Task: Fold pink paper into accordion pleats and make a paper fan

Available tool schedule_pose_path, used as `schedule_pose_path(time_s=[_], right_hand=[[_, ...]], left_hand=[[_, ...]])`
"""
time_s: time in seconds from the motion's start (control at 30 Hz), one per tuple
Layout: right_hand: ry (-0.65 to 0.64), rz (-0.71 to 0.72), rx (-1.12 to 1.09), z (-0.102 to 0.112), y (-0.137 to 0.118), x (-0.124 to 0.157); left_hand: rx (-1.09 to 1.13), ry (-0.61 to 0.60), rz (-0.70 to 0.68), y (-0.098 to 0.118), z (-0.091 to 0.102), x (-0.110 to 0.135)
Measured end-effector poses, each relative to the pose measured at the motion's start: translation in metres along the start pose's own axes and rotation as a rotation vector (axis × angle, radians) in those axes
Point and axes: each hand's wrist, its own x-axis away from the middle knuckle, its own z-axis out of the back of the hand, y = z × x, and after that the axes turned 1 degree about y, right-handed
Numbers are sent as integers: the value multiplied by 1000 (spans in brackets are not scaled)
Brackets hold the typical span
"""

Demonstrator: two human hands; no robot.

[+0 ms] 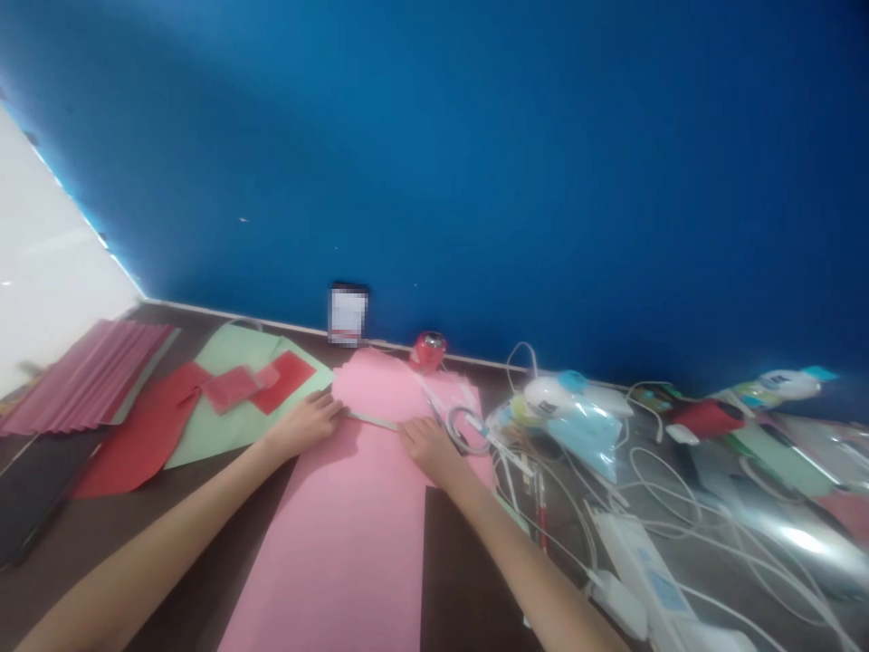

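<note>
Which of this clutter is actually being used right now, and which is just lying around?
In use: pink sheet, pressed by left hand and right hand.
Lying about: green sheet, red pieces, pleated paper, cables, power strip.

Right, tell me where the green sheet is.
Head view, left side: the green sheet lies just left of the left hand, under small red pieces and beside the pink sheet.

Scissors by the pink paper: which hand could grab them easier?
Probably the right. The right hand rests on the pink paper just beside the scissors. The left hand presses the fold at the paper's other side, so it would have to reach across.
</note>
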Motion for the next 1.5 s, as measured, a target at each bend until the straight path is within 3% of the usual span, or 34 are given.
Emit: schedule_pose_path(time_s=[0.2,0.43,0.57,0.73,1.13,1.3,1.5], right_hand=[[-27,-10,17,0,0,3],[-128,-262,-63,18,-22,-4],[-49,-373,-172,14,-45,-19],[-58,-453,-338,5,-59,-18],[-90,-556,-273,1,-55,12],[-42,-599,-244,4,-48,15],[-56,-654,-348,6,-21,-1]], left_hand=[[40,-23,137,12,-3,2],[-27,-26,191,27,-1,5],[-41,35,216,36,2,8],[-59,69,293,44,0,8],[28,79,307,32,0,18],[52,-12,362,27,9,-1],[339,-67,494,10,23,-25]])
